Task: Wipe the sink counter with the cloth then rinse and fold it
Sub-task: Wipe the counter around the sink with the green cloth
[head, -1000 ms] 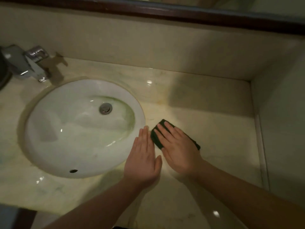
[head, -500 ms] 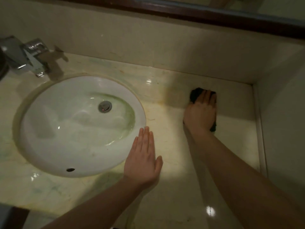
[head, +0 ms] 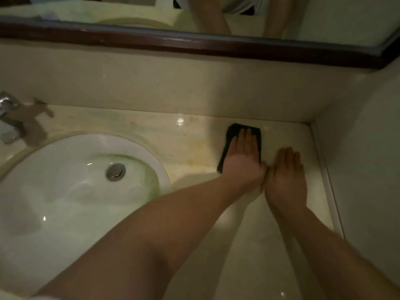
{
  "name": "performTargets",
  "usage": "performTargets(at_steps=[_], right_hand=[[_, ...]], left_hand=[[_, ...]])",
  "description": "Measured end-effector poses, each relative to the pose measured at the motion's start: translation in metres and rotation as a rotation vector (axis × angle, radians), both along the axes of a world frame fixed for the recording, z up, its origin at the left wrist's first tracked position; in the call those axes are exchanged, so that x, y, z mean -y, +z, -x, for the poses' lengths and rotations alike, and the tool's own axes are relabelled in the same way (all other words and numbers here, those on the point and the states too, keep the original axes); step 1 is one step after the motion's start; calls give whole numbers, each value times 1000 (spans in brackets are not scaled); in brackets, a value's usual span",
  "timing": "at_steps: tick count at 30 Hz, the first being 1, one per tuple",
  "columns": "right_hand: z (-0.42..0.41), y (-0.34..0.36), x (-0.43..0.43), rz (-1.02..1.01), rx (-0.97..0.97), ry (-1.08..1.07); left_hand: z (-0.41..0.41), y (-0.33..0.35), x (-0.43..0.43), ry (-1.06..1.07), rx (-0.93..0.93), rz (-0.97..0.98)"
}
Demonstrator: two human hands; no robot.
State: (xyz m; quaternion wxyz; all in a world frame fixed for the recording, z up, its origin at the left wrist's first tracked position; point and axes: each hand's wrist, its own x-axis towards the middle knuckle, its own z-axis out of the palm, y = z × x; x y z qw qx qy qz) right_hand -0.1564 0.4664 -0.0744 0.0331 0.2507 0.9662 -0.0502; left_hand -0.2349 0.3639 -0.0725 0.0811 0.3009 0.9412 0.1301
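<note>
A dark cloth (head: 232, 135) lies flat on the pale marble counter (head: 190, 146), close to the back wall and right of the sink. My left hand (head: 244, 161) reaches across and presses palm down on the cloth, fingers together, covering most of it. My right hand (head: 285, 178) rests flat on the bare counter just right of it, fingers apart and holding nothing. The two thumbs nearly touch.
A white oval sink basin (head: 65, 191) with a metal drain (head: 115, 172) fills the left. A chrome faucet (head: 10, 124) stands at the far left edge. The backsplash, a dark-framed mirror (head: 194, 43) and a side wall (head: 368, 169) close off the corner.
The cloth has passed from my right hand to my left, which crossed over from the sink rim. My right hand now lies flat on the counter beside it. The view has shifted right.
</note>
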Motion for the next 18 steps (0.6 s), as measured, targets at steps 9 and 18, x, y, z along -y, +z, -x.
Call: performTargets(at_steps=[9, 18], right_hand=[[66, -2, 65, 49, -47, 34], [150, 4, 193, 159, -62, 179]], left_hand=[[39, 4, 71, -27, -39, 60], [72, -4, 193, 491, -108, 20]])
